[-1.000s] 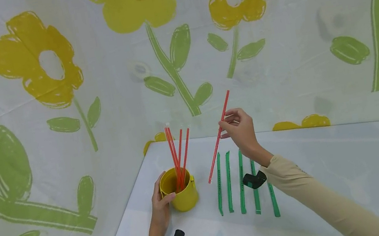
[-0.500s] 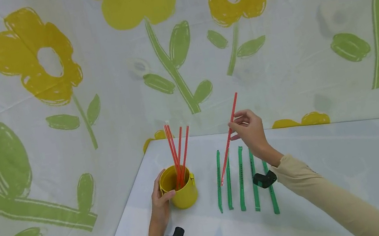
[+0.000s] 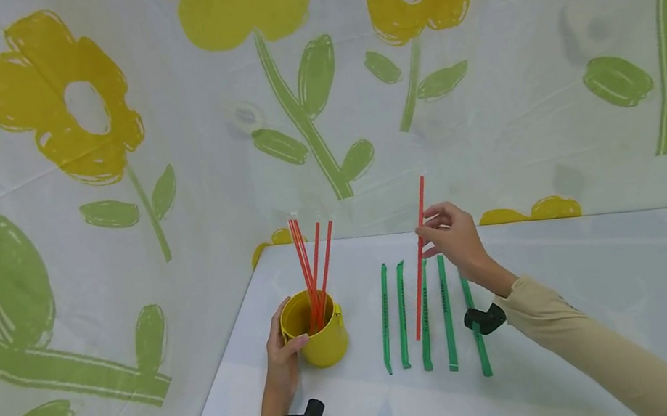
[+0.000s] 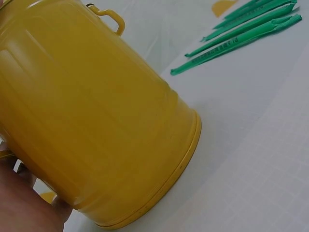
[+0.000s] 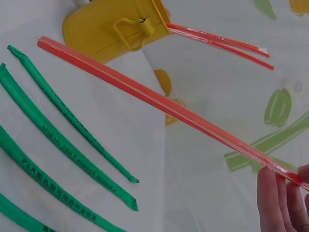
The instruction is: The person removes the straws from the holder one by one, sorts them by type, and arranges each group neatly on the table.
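Holding the yellow bucket (image 3: 327,349) is the left hand (image 3: 281,360), with its thumb up by the rim and its fingers bent round the side. I see the bucket standing upright near the left edge of the table (image 3: 663,278), with a bunch of red straws (image 3: 316,270) leaning in it and poking out the top. The right hand (image 3: 456,237) pinches 1 long red straw (image 3: 420,260) up in the air, toward the far edge. To the right of the bucket, 5 green sticks (image 3: 427,325) lie in a row, and their ends point at the near and far edges. In my head view, the low end of the held straw shows in front of the 3rd stick from the left. My right wrist view shows dark writing on the sticks. Past the far edge hangs a pale cloth (image 3: 192,114) with big yellow flowers.
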`<state>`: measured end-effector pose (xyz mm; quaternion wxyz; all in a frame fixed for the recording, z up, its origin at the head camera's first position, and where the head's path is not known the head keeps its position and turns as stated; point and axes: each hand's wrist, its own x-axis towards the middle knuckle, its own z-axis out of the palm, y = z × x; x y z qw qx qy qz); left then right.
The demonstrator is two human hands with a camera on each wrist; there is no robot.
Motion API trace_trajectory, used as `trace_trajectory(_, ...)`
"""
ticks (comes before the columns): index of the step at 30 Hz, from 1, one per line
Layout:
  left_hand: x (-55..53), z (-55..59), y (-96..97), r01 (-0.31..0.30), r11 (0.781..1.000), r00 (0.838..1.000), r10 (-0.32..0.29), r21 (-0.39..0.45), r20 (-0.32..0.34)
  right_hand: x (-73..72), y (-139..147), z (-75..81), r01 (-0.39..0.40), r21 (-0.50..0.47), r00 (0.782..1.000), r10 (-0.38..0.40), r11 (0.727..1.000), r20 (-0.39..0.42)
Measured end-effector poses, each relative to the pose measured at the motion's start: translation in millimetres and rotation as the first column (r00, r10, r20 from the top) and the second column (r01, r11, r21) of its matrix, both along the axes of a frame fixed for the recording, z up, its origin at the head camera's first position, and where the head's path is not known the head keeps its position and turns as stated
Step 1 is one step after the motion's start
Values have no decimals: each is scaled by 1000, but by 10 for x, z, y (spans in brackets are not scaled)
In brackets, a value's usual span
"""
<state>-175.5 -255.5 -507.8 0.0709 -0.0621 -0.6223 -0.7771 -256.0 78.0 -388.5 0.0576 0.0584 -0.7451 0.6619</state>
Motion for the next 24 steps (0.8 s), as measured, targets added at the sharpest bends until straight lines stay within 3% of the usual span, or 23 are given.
trace_trajectory(10,4,8,14,0,1000,999,0,0,-34,-9,163,-118,18,56,997,-22,998,80)
trace_trajectory(24,7,3,6,-2,1000,1000,2,-1,-20,-10,385,-296,40,120,989,-57,992,139)
